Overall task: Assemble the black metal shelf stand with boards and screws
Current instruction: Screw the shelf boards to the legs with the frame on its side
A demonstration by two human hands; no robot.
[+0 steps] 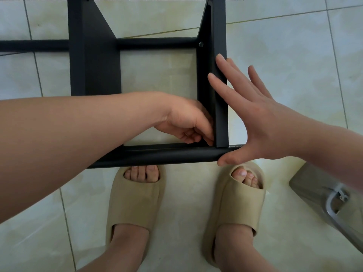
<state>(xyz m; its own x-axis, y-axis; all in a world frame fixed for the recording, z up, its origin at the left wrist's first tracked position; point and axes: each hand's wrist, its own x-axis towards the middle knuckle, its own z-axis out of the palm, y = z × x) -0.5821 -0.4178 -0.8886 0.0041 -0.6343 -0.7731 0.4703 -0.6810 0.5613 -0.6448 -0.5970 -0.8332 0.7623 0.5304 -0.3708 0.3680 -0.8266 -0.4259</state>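
Inside the black frame (75,55), a square bay of bare floor lies open between the left panel (102,75) and the right upright (221,26). A cross tube (157,44) closes it far, a round bar (167,156) near. The left hand (186,118) fills its near right corner. The right hand (255,118), spread flat, blocks the upright's outer side. Farther right the tiled floor (294,55) gives room. A grey object (314,191) sits near right, and two slippers (135,199) crowd the bar's near side.

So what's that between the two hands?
The stand's black side post, seen in the head view: the left hand curls inside it, and the right hand spreads open against its outer side.
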